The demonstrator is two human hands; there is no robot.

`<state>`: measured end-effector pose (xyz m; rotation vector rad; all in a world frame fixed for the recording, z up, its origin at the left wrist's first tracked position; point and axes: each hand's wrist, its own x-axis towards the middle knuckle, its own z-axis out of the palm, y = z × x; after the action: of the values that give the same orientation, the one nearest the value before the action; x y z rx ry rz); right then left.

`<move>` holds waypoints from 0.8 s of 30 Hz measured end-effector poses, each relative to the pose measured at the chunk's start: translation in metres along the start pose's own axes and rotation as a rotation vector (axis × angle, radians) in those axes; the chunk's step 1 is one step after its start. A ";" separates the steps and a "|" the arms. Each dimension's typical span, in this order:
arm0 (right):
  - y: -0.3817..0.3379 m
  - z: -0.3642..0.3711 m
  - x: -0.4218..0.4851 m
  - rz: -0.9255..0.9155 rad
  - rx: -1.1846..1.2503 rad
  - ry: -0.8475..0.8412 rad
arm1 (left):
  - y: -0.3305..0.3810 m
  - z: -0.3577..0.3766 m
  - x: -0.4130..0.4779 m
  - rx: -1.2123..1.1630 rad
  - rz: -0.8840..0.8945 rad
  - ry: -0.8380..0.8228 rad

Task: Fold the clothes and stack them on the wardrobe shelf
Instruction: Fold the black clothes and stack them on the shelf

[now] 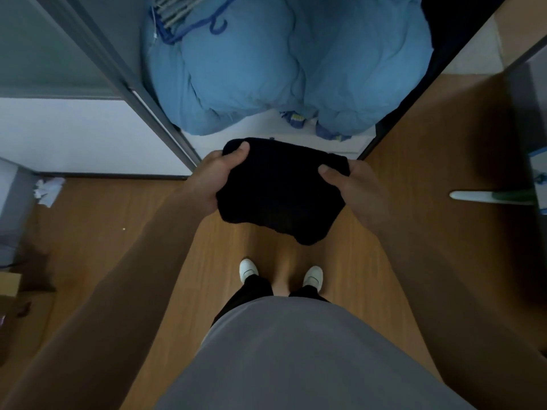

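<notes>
- A folded black knitted garment (281,193) is held in the air between both hands, above the brown wooden floor (118,220) and just in front of the open wardrobe; it touches no shelf
- The left hand (211,180) grips the garment's left edge; its thumb lies curled over the top near the far corner, and the other fingers are hidden beneath the cloth
- The right hand (355,192) grips the right edge in the same way; the thumb presses on top, and the remaining fingers are tucked out of sight under the fabric
- The garment's near edge sags in a rounded lump below the hands; its far edge reaches the front lip of the white wardrobe shelf (254,127) as seen from above
- A bulky light blue quilt (296,63) fills that shelf behind the garment; a dark blue plastic hanger (189,28) lies on its upper left part
- A small piece of blue and yellow patterned cloth (294,118) peeps out under the quilt's front edge
- A grey-framed sliding door (133,78) stands at the wardrobe's left side
- Below, the person's grey shirt (296,350), black trousers (254,288) and two white shoes (248,269) show; the feet stand apart on the floor
- Crumpled white paper (48,189) lies on the floor at the far left; a brown cardboard box (9,284) sits nearer, at the left edge
- A white and green object (488,196) juts in from the right; I cannot tell what it is
</notes>
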<state>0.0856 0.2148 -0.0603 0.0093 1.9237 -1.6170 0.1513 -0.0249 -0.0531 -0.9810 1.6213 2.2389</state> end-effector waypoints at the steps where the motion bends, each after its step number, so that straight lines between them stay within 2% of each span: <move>1: -0.003 -0.001 0.001 -0.015 -0.050 0.004 | 0.000 -0.002 0.001 0.026 -0.011 0.007; 6: -0.013 0.001 0.007 0.049 0.028 0.099 | 0.004 -0.003 0.006 0.079 -0.092 0.019; 10: -0.003 -0.001 0.008 -0.068 -0.305 0.124 | 0.004 -0.002 0.006 0.005 -0.182 -0.013; 12: 0.002 -0.005 0.011 -0.073 -0.351 0.149 | 0.002 -0.004 0.006 -0.029 -0.204 -0.035; 16: 0.003 -0.010 0.014 0.039 -0.003 0.195 | 0.005 -0.012 0.007 -0.057 -0.226 -0.010; 19: 0.000 -0.012 0.012 0.069 0.249 0.103 | 0.006 -0.015 0.010 -0.025 -0.241 0.007; 24: -0.004 -0.014 0.007 0.000 0.268 -0.015 | 0.005 -0.014 0.012 -0.016 -0.274 -0.011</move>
<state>0.0719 0.2239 -0.0589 0.1060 1.6824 -1.8580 0.1454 -0.0421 -0.0595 -1.1176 1.3709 2.0719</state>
